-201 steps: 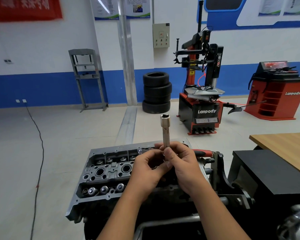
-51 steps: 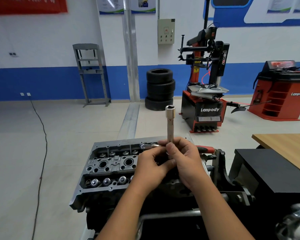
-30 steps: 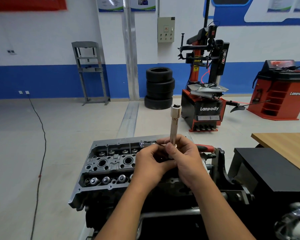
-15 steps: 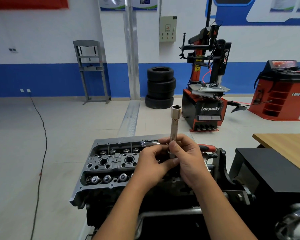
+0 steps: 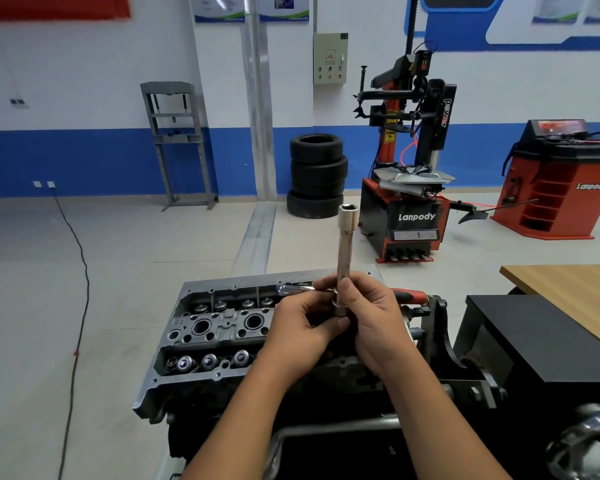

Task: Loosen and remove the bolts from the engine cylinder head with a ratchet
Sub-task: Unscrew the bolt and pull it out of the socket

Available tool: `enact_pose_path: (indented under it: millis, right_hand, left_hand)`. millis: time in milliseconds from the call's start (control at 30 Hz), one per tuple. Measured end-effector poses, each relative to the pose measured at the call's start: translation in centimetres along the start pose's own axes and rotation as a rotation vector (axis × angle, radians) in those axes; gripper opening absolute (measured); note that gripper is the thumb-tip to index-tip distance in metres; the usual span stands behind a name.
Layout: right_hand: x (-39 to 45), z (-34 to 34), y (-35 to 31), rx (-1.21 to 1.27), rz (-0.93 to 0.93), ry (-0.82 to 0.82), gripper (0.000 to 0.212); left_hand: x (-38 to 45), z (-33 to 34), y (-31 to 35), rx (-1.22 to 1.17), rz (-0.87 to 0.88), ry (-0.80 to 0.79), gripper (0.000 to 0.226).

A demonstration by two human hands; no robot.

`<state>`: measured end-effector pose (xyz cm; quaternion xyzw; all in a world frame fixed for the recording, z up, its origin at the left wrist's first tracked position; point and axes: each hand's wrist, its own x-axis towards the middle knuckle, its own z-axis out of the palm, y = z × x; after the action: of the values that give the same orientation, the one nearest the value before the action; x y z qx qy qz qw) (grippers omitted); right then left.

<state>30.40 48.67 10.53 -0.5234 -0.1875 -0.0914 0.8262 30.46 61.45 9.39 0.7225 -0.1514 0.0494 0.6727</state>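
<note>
Nearest to me, my left hand (image 5: 300, 327) and right hand (image 5: 374, 320) meet above the near half of the engine cylinder head (image 5: 219, 327). Both are closed around the lower end of the long socket extension (image 5: 344, 258): the right hand wraps the shaft with the thumb laid up along it, and the left hand pinches the base from the other side. The join at the base is hidden by my fingers, so I cannot tell whether it is seated.

Judgement on the step in hand: this is tool assembly, not yet loosening. To do it well I would line the square drive up true with the extension, press until it seats fully, then give a tug and a twist to check before taking it to a bolt.

Orientation: the extension's long axis stands close to vertical, leaning slightly to my right at the top. Its open socket end (image 5: 347, 210) points up and away from the head, so it must be inverted before use.

Just beyond my hands, the ratchet (image 5: 293, 289) lies across the head's far edge, long axis left to right, chrome end left, red handle (image 5: 407, 295) right. No bolt is engaged.

Further off stands a tyre changer (image 5: 407, 188).
</note>
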Motion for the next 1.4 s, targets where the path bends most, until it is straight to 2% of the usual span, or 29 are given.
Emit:
enact_pose_path:
  millis: [67,133,200,300,367,467,567,633,767,967,1033,1167,1333,1400]
  right_hand:
    - [0.06,-0.09,0.11,0.005,0.008,-0.001,0.029]
    - [0.06,-0.17,0.17,-0.009,-0.001,-0.019,0.019]
    - [0.00,-0.23,0.22,-0.046,-0.024,-0.037,0.015]
    - [0.06,-0.09,0.17,-0.072,-0.039,-0.016,0.010]
    - [0.22,-0.03,0.23,-0.046,-0.029,0.025,0.016]
    - [0.27,-0.25,0.38,-0.013,0.000,0.043,0.031]
    - [0.13,-0.35,0.41,-0.028,-0.019,-0.002,0.017]
    - [0.05,-0.31,0.43,-0.047,-0.036,-0.012,0.013]
    - [0.13,-0.25,0.32,-0.034,-0.029,-0.002,0.017]
    - [0.24,-0.34,0.48,-0.053,-0.013,-0.012,0.018]
    - [0.21,-0.38,0.55,-0.082,-0.026,-0.020,0.020]
    - [0.12,-0.38,0.28,-0.052,-0.021,0.000,0.024]
    - [0.23,-0.52,0.55,-0.025,-0.012,0.001,0.009]
    - [0.20,-0.61,0.63,-0.041,-0.027,-0.005,0.015]
  left_hand:
    - [0.17,0.15,-0.04,0.020,0.011,0.078,0.027]
    - [0.21,0.25,-0.02,0.059,0.035,0.123,0.031]
    - [0.12,0.18,-0.04,0.069,0.058,0.093,0.032]
    - [-0.07,-0.01,0.03,0.043,0.099,-0.033,0.024]
    - [0.01,0.00,0.07,0.021,0.095,-0.061,0.029]
    - [0.18,0.15,-0.09,0.039,0.064,0.031,0.031]
    - [0.14,0.30,-0.22,0.051,0.056,0.126,0.032]
    - [0.13,0.20,-0.21,0.059,0.061,0.101,0.032]
    - [-0.06,0.05,-0.02,0.080,0.091,-0.042,0.024]
    - [0.19,0.35,-0.37,0.079,0.079,0.126,0.029]
    - [0.05,0.34,-0.41,0.116,0.091,0.120,0.028]
    - [-0.07,0.10,-0.18,0.089,0.120,-0.002,0.025]
    - [0.03,0.18,-0.43,0.072,0.109,0.097,0.030]
    - [0.03,0.12,-0.50,0.061,0.120,0.108,0.031]
